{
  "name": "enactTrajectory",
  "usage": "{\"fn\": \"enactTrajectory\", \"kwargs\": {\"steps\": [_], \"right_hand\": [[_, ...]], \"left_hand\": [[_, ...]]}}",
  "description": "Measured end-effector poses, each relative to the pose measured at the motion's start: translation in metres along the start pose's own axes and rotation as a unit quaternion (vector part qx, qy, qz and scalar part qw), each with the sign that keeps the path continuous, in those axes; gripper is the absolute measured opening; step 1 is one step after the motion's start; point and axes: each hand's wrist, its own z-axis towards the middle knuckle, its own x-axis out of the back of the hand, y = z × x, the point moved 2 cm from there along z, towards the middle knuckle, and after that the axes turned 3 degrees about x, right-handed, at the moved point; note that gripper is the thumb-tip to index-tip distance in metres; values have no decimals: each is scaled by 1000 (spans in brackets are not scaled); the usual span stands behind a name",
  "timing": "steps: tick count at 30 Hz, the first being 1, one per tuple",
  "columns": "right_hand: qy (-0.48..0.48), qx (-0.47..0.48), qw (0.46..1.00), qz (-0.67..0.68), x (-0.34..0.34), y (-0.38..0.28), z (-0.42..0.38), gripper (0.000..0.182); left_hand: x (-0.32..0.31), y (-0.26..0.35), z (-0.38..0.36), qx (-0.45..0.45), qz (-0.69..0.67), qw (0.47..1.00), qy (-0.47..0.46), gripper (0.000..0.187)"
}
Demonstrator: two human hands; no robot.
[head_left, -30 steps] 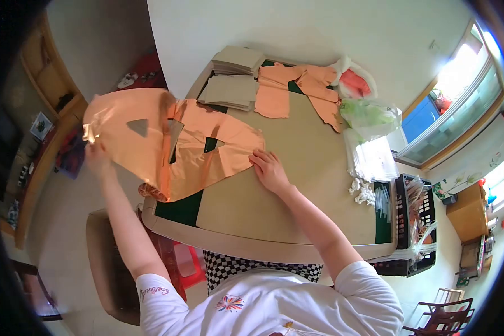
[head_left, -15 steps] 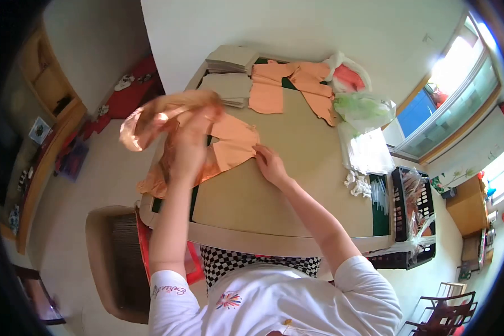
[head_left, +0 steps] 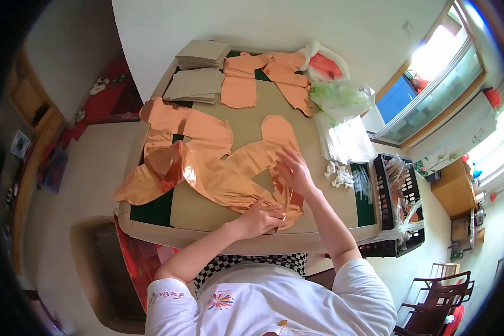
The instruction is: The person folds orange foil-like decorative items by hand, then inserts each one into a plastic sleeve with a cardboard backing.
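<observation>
A large copper-coloured foil sheet (head_left: 207, 173) lies spread over the left and middle of the table, with several lobes and a shiny folded part at the left. My left hand (head_left: 259, 220) is at its lower right edge near the table's front, its fingers closed on the foil. Further right and higher, my right hand (head_left: 292, 168) rests on the right lobe with its fingers apart. Behind it, another flat copper foil piece (head_left: 239, 89) lies at the back of the table.
Two stacks of grey card (head_left: 195, 85) stand at the back left. At the right are a green-white plastic bag (head_left: 341, 101), clear bags (head_left: 347, 140), white bits (head_left: 340, 175), thin sticks (head_left: 362, 183) and a black crate (head_left: 399, 190). A cardboard box (head_left: 89, 269) stands left below.
The foil has been spread out toward the front and right. My left hand has come down and right from the raised foil, and my right hand now lies on the foil's right lobe.
</observation>
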Motion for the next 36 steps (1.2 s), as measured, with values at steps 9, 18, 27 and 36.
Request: {"fn": "enactTrajectory", "kwargs": {"steps": [9,18,27,36], "right_hand": [[-52,-120,979,-154,-18,20,-48,43],[-52,-120,979,-154,-17,16,-46,42],[-17,-206,962,-180,-16,22,-57,44],[-7,-227,949,-220,-21,33,-60,45]], "left_hand": [[83,-55,-53,244,-23,954,173,38],[155,-120,-116,452,288,777,330,30],[167,-70,-196,483,296,588,577,45],[252,-182,-227,570,195,693,397,29]]}}
